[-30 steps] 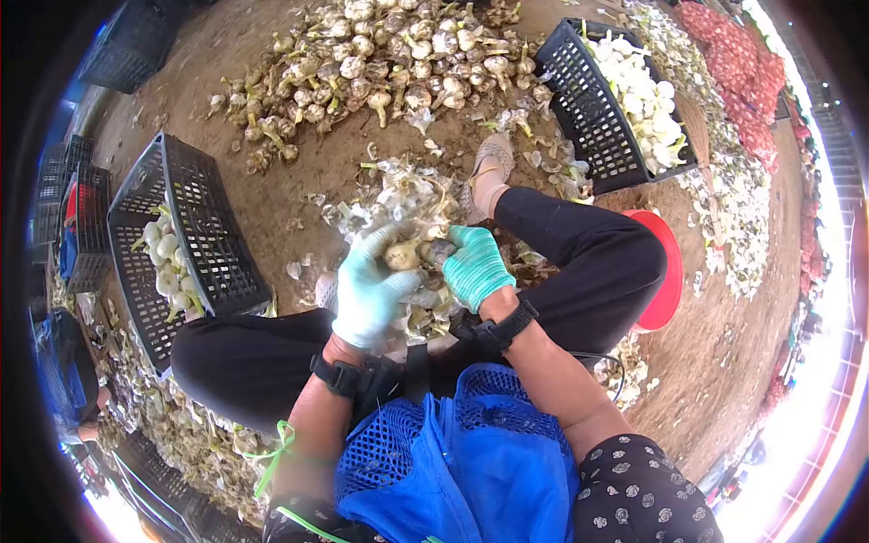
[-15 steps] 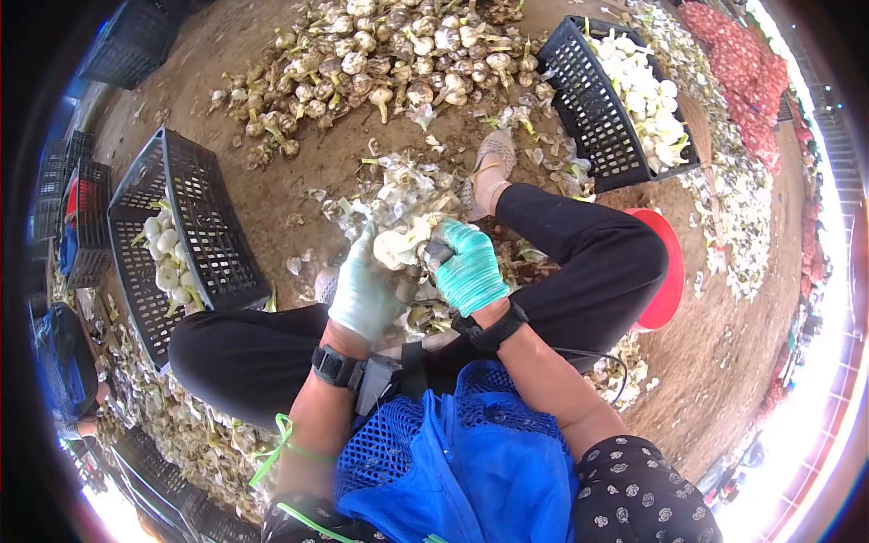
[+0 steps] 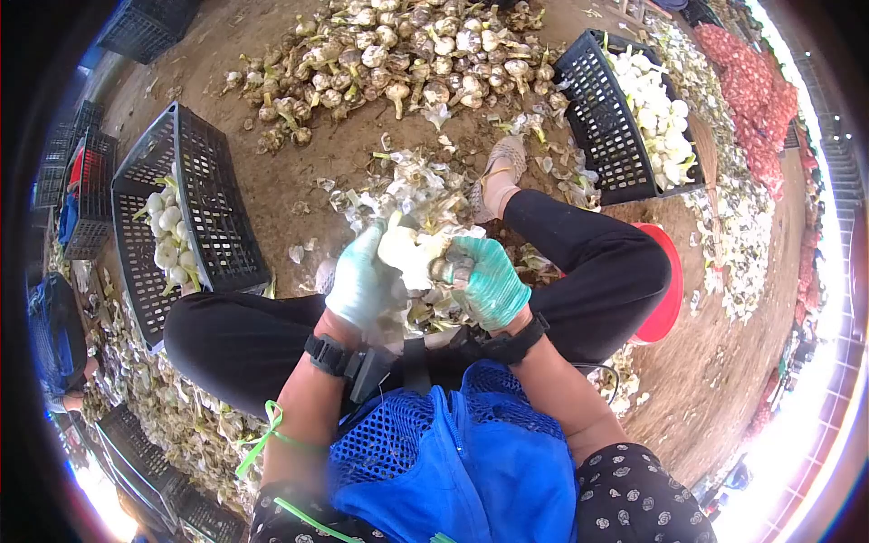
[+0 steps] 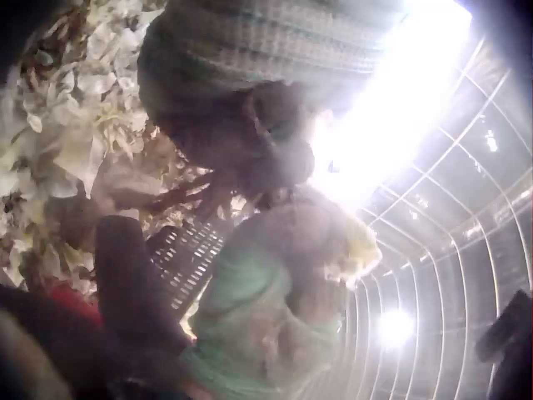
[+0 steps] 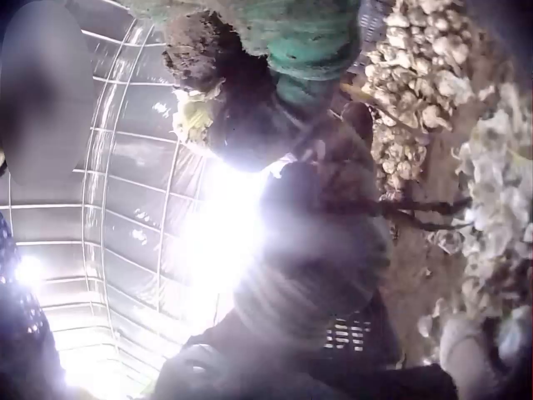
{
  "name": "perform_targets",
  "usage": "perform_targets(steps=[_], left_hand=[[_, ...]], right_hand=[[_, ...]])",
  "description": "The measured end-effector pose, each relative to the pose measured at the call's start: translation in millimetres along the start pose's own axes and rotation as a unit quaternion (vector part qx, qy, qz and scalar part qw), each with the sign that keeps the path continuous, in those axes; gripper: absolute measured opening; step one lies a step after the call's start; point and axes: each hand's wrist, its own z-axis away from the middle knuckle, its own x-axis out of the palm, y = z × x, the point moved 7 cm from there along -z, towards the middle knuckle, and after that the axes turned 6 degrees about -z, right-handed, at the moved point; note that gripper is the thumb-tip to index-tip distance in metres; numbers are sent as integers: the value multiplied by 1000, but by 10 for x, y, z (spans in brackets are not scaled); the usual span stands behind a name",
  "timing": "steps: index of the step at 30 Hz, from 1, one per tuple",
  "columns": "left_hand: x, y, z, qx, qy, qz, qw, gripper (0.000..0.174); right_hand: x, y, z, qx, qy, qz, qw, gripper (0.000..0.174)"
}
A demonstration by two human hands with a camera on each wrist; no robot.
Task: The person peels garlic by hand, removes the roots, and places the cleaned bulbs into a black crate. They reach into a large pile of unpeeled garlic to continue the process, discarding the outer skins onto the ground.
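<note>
Both hands meet over a heap of papery peelings [image 3: 421, 185] in front of the seated person. The left hand [image 3: 358, 276], in a pale mint glove, grips a white garlic bulb [image 3: 405, 256] from its left side. At the bulb's right side is the right hand [image 3: 489, 282], in a teal glove with dark, soiled fingertips; its fingers curl in and pinch the bulb's outer layers. In the left wrist view the garlic bulb [image 4: 354, 250] is partly hidden between the gloves. Thin brown strips [image 5: 425, 212] hang by the fingers in the right wrist view.
A pile of unpeeled garlic [image 3: 398, 63] lies ahead. Black crates with white bulbs stand at left [image 3: 217, 204] and right [image 3: 602, 136]. Beside the right leg is a red bucket [image 3: 665, 285]; red net sacks [image 3: 747, 100] lie at far right. Another person [image 3: 56, 335] is at the left edge.
The brownish bulb between the hands now shows white. The right hand has moved slightly down and right, while the left hand keeps the bulb; the head view has shifted a little.
</note>
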Motion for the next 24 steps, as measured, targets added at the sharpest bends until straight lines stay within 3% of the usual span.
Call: perform_targets(steps=[1,3,5,7,9,10,11,13,14,15,17,19,21,22,24], left_hand=[[-69,-133,-5,-85,5,43,995,31],[-120,-202,-44,-98,-6,48,994,36],[-3,27,-39,40,-2,-96,995,42],[211,149,109,65,-45,-39,996,43],[303,197,217,43,-65,-169,983,36],[244,185,200,34,-67,-93,993,40],[268,206,215,44,-72,-110,990,41],[332,219,269,46,-115,-92,988,41],[327,247,282,45,-114,-92,988,41],[299,283,294,46,-103,-115,987,51],[256,271,305,45,-90,-136,986,60],[285,267,258,70,-105,-161,979,66],[309,242,251,44,-87,-170,981,70],[327,245,240,50,-84,-219,971,70],[320,239,210,48,-81,-300,949,70]], right_hand=[[5,-39,11,0,1,0,1000,16],[67,-5,62,118,-22,-190,974,22],[-5,80,21,152,-10,-146,978,29],[-84,26,-32,-4,-11,44,999,22],[-44,-44,-37,11,2,23,1000,15],[-140,-56,-117,-3,42,246,968,13],[-230,-73,-183,-17,81,455,887,12],[-442,-31,-270,-77,171,507,842,9],[-597,52,-294,23,175,511,841,17],[-635,31,-328,24,175,510,842,17],[-522,131,-361,129,40,481,866,25],[-410,72,-327,136,9,478,868,31],[-196,-58,-310,-47,-15,364,930,32],[-69,-161,-280,52,-48,409,910,30],[-54,-93,-258,13,-32,420,907,29]])
